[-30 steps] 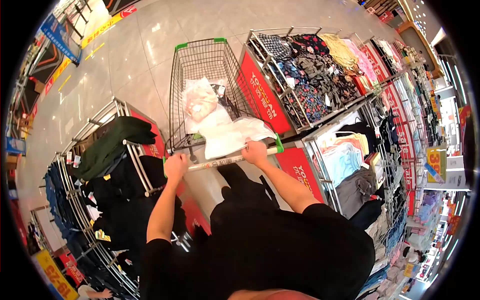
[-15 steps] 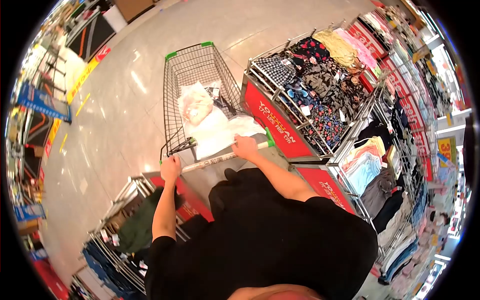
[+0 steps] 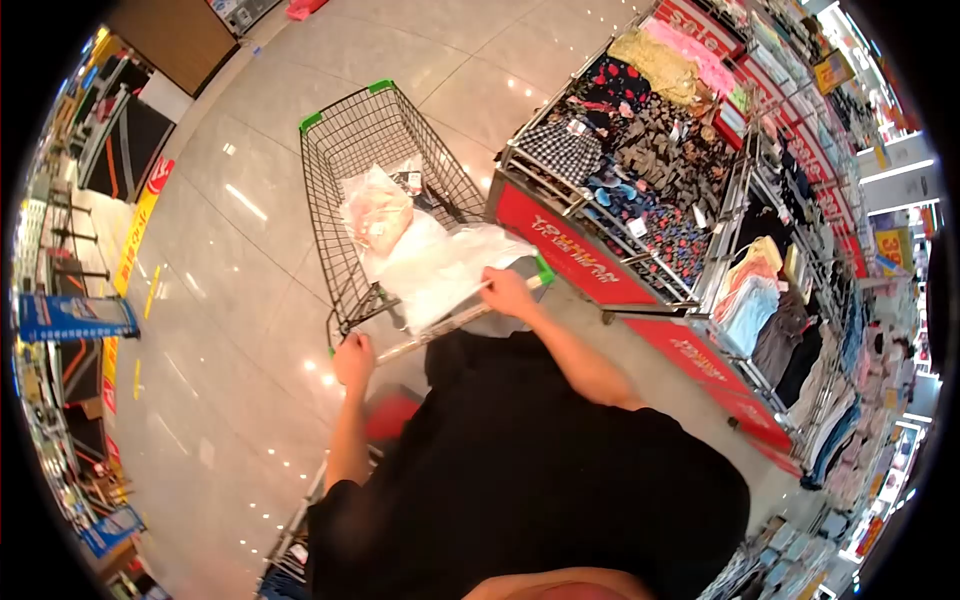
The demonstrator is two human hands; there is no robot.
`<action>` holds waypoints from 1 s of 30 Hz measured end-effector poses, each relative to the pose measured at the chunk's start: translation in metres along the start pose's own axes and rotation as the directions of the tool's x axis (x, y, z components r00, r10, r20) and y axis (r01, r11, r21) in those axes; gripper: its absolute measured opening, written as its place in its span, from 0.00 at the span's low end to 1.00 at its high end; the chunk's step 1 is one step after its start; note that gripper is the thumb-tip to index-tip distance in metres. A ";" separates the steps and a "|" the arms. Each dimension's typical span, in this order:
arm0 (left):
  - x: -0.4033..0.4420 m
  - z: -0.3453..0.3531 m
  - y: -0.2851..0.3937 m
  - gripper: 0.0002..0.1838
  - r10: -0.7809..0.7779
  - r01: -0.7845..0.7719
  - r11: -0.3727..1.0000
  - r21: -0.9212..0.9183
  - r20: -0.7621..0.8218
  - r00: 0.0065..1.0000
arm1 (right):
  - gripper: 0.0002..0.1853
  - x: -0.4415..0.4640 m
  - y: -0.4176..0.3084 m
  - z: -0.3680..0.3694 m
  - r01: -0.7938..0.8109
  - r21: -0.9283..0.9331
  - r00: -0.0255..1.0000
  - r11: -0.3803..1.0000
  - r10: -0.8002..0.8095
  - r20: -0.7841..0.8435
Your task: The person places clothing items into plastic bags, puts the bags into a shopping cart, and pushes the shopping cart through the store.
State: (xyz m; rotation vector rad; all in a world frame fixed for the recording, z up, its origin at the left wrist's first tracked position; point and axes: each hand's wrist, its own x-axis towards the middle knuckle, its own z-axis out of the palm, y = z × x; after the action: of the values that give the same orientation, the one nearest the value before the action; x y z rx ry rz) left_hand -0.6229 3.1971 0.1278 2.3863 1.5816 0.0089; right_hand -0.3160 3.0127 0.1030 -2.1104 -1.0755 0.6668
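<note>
In front of me stands a wire shopping cart (image 3: 330, 210) with green corner caps. My left hand (image 3: 353, 360) is wrapped round the left end of its handle (image 3: 420, 343). Closer to the right end, my right hand (image 3: 507, 291) grips the same bar. A white plastic bag (image 3: 430, 265) lies in the cart at the handle end. Beyond it rests a clear bag with something pinkish (image 3: 377, 213) inside, its contents blurred. A small dark item with a pale label (image 3: 408, 182) sits beside that bag.
Close on the right is a metal bin of patterned clothes (image 3: 640, 150) with a red front panel (image 3: 570, 250). Another bin of folded clothes (image 3: 755, 310) adjoins it. Tiled floor (image 3: 220, 260) stretches left to a yellow floor strip (image 3: 130, 240). A clothes rack (image 3: 290, 550) is partly hidden at lower left.
The cart and my hands have moved forward past the bins and turned slightly left. The lower-left rack has slid mostly out of view. Both hands keep their hold on the handle.
</note>
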 end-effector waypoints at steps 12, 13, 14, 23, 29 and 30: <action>0.087 0.003 -0.041 0.19 0.091 -0.097 0.991 0.087 0.078 0.993 | 0.08 0.058 -0.079 -0.152 0.048 0.166 0.873 0.985 0.040 -0.486; 0.093 0.010 -0.033 0.20 0.106 -0.118 0.986 0.119 0.104 0.989 | 0.11 0.063 -0.085 -0.176 0.065 0.213 0.837 0.975 0.063 -0.543; 0.099 0.016 -0.019 0.21 0.113 -0.135 0.988 0.074 0.242 0.964 | 0.13 0.066 -0.078 -0.202 0.001 0.087 0.798 0.996 0.052 -0.601; 0.101 0.019 0.106 0.33 0.424 -0.437 0.894 -0.100 0.503 0.753 | 0.17 0.053 -0.039 -0.442 -0.070 -0.509 0.313 0.858 -0.466 -0.828; 0.113 0.025 0.092 0.30 0.212 -0.132 0.971 -0.198 0.467 0.858 | 0.29 -0.009 0.040 -0.471 -0.121 -0.655 0.181 0.746 -0.633 -0.753; 0.110 0.029 0.087 0.30 0.176 -0.109 0.978 -0.178 0.420 0.890 | 0.32 -0.017 0.057 -0.468 -0.087 -0.627 0.218 0.774 -0.599 -0.770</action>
State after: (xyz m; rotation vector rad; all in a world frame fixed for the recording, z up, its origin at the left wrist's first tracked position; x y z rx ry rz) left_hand -0.4960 3.2580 0.1040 2.1854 1.1535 -0.3400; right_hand 0.0253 2.8198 0.3656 -2.0220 -0.8338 -1.2619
